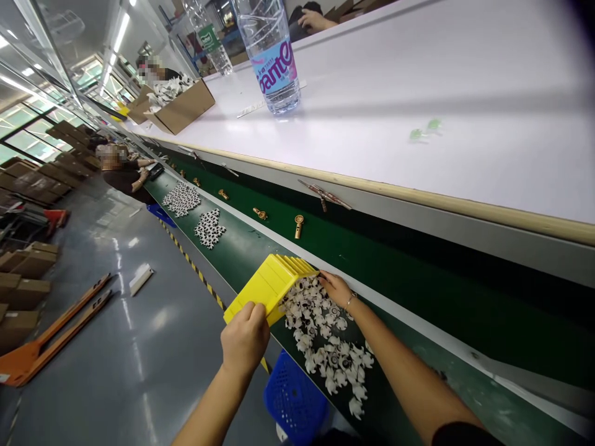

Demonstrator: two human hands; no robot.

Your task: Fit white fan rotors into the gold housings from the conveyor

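Note:
A yellow plastic bin (pixel 264 285) is tipped on its side over the green work surface, its mouth facing right. My left hand (pixel 245 337) is closed around its near edge. At the far rim, my right hand (pixel 335 290) has its fingers against the bin's corner, with the fingertips partly hidden; a bracelet is on that wrist. Small white plastic parts (pixel 341 362) with dark spots spread out from the bin's mouth in a loose pile. Some lie right beside my right hand. Farther along the surface are two flatter groups of similar parts (pixel 210 229).
Gold-coloured parts (pixel 298 227) sit on the green conveyor belt (pixel 395 272) beyond a pale rail. Above it, a white shelf (pixel 372 105) carries a water bottle (pixel 279 74) and a cardboard box (pixel 181 108). A blue stool (pixel 295 396) stands below. Another person (pixel 123 176) works farther left.

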